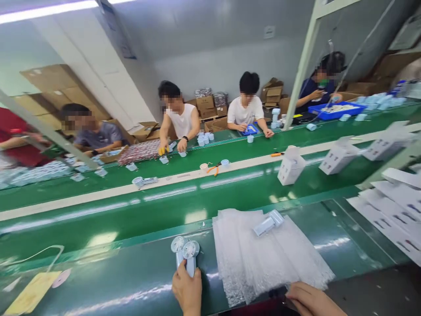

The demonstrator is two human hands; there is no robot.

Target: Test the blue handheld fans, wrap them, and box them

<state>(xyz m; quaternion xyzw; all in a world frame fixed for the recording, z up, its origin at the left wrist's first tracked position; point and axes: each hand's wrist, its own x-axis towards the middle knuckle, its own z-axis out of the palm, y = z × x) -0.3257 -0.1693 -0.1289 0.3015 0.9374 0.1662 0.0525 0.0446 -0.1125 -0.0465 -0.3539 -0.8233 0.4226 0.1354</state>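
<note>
Two light-blue handheld fans (pixel 189 251) lie side by side on the green bench, round grilles pointing away from me. My left hand (pixel 188 289) is closed around their handles, thumb on the right side. A fanned-out stack of clear bubble-wrap bags (pixel 250 259) covers the bench between my hands. Another light-blue fan (pixel 268 223) rests on top of the stack, toward its far edge. At the near right corner of the bags is my right hand (pixel 312 300), its fingers pressed together; what they pinch is hard to make out, and the frame's bottom edge cuts the hand off.
White printed boxes (pixel 291 166) stand along the green conveyor (pixel 171 197). Flat box sheets (pixel 394 215) overlap at right. A yellow pad (pixel 33 292) lies at left. Orange-handled pliers (pixel 214 169) sit on the white divider. Several co-workers handle blue parts across the line, beside a blue tray (pixel 337 112).
</note>
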